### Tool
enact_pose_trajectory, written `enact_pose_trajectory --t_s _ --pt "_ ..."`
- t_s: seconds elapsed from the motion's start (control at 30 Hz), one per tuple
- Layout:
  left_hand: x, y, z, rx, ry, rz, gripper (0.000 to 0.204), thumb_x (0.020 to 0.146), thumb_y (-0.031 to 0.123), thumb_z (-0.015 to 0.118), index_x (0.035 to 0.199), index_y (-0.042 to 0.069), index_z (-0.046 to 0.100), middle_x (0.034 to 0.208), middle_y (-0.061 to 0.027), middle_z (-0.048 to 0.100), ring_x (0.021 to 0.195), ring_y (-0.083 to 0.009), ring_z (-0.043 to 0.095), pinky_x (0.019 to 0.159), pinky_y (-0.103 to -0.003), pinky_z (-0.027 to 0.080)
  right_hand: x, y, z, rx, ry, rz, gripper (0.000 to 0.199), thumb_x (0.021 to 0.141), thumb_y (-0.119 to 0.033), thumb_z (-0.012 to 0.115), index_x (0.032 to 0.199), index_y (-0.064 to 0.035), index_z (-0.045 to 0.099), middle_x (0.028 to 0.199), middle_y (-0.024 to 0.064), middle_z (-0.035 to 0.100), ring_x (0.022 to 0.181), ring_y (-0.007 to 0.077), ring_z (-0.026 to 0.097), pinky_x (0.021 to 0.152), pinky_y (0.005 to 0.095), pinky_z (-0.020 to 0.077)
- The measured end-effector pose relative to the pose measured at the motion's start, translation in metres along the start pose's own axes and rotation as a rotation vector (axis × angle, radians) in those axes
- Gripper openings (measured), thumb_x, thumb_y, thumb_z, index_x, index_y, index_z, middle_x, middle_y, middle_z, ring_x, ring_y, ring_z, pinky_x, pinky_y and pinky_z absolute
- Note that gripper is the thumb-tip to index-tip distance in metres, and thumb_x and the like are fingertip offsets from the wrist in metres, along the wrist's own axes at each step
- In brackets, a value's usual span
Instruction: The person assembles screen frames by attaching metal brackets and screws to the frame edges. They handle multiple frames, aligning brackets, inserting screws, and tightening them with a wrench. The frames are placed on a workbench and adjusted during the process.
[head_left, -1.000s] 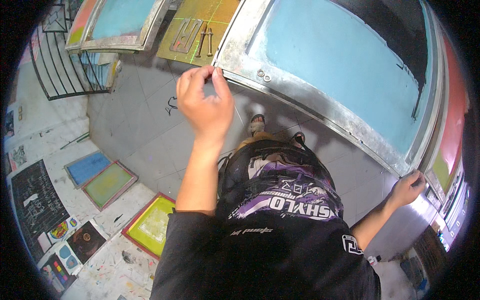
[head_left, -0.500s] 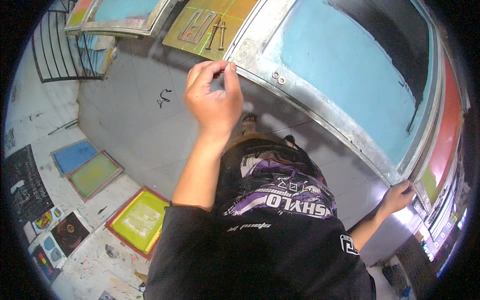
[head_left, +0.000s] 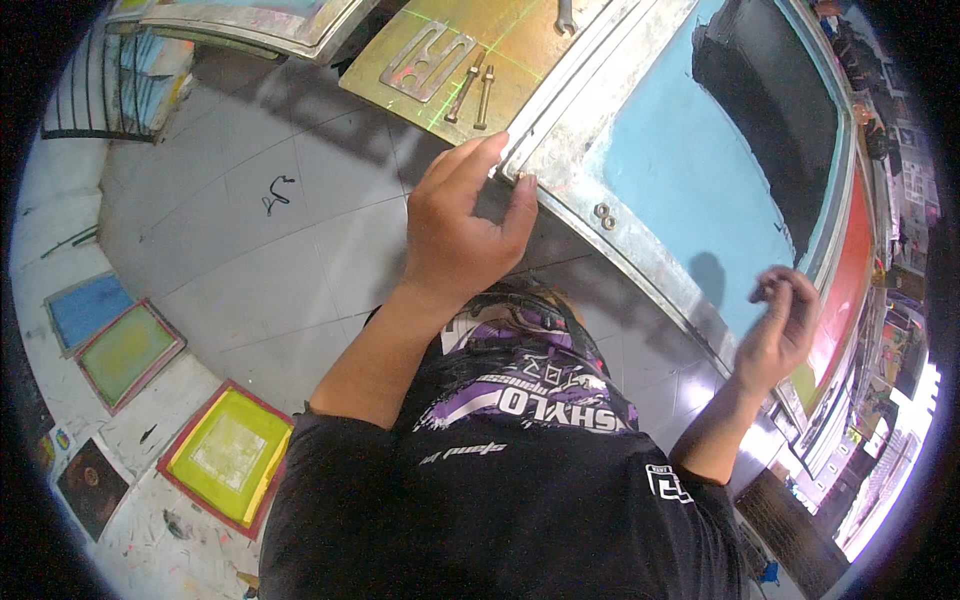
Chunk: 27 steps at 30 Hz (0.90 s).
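A large metal-framed printing screen (head_left: 670, 170) with light blue mesh lies in front of me. Black ink (head_left: 775, 90) covers its far right part. At its near left corner is my left hand (head_left: 465, 225), with the corner between thumb and forefinger. My right hand (head_left: 780, 335) hovers over the near right part of the screen, holding nothing, its fingers apart and slightly bent; a shadow falls on the mesh beside it. Two hex nuts (head_left: 605, 215) rest on the near rail of the frame.
Left of the screen, a yellowish board (head_left: 520, 70) carries a slotted metal plate (head_left: 425, 60), two bolts (head_left: 484, 98) and a wrench (head_left: 566, 18). Another framed screen (head_left: 270, 30) stands at upper left. Smaller frames, one yellow-green (head_left: 230, 450), lie at lower left. A black strip (head_left: 278, 195) lies on the tiled floor.
My right hand has let go of the near right corner and risen over the mesh. My left hand stays at its corner, thumb and forefinger now wider apart. The view has shifted.
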<state>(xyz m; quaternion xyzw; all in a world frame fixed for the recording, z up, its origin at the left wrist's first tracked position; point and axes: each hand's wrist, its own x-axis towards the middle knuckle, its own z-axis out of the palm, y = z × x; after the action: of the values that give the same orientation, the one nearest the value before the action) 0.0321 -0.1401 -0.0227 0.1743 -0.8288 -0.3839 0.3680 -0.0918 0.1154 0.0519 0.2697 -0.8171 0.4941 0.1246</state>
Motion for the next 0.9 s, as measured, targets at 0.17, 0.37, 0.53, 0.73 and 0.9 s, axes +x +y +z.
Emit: enact_pose_trajectory --t_s 0.17,0.37,0.53,0.73,0.9 --pt "0.0 -0.001 0.004 0.155 -0.015 0.099 0.024 0.076 0.01 0.065 0.096 -0.001 0.06 0.086 -0.0154 0.059 0.08 -0.0312 0.057 0.071 -0.036 0.045 0.021 -0.03 0.047 0.154 -0.312 -0.116 0.008 0.087 0.002 0.047 0.094 0.0044 0.051 0.083 0.0141 0.058 0.07 0.0146 0.054 0.059 0.0235 0.0434" --pt "-0.004 0.002 0.012 0.224 0.049 0.031 0.022 0.078 0.013 0.064 0.094 -0.002 0.059 0.077 -0.0108 0.051 0.075 -0.0276 0.05 0.065 -0.036 0.04 0.031 -0.037 0.055 0.158 -0.475 -0.176 0.009 0.081 0.004 0.052 0.09 0.0049 0.052 0.075 0.0146 0.059 0.065 0.0181 0.056 0.06 0.0255 0.0444" --pt "-0.009 0.005 0.018 0.277 0.076 -0.005 0.024 0.079 0.013 0.064 0.096 -0.002 0.059 0.078 -0.0111 0.052 0.075 -0.0276 0.051 0.065 -0.034 0.04 0.005 -0.023 0.072 0.217 -0.352 -0.185 0.012 0.075 0.008 0.057 0.087 0.0059 0.054 0.075 0.0153 0.059 0.065 0.0212 0.058 0.06 0.0266 0.0458" --pt "-0.005 0.03 0.016 0.264 0.2 0.108 0.025 0.077 0.016 0.065 0.098 0.003 0.062 0.094 -0.0088 0.057 0.089 -0.0244 0.051 0.077 -0.038 0.037 0.005 -0.01 0.07 0.278 -0.349 -0.018 0.017 0.071 0.002 0.068 0.088 0.0022 0.064 0.079 0.0126 0.063 0.068 0.0179 0.059 0.061 0.0252 0.0455" --pt "0.0 0.049 0.02 0.246 -0.325 0.284 0.032 0.069 0.011 0.066 0.101 0.009 0.062 0.097 -0.0018 0.056 0.096 -0.0228 0.048 0.082 -0.039 0.031 0.005 -0.012 0.062 0.321 -0.386 0.185 0.019 0.074 0.003 0.065 0.093 0.0015 0.066 0.083 0.0094 0.062 0.075 0.015 0.057 0.067 0.0244 0.0448"
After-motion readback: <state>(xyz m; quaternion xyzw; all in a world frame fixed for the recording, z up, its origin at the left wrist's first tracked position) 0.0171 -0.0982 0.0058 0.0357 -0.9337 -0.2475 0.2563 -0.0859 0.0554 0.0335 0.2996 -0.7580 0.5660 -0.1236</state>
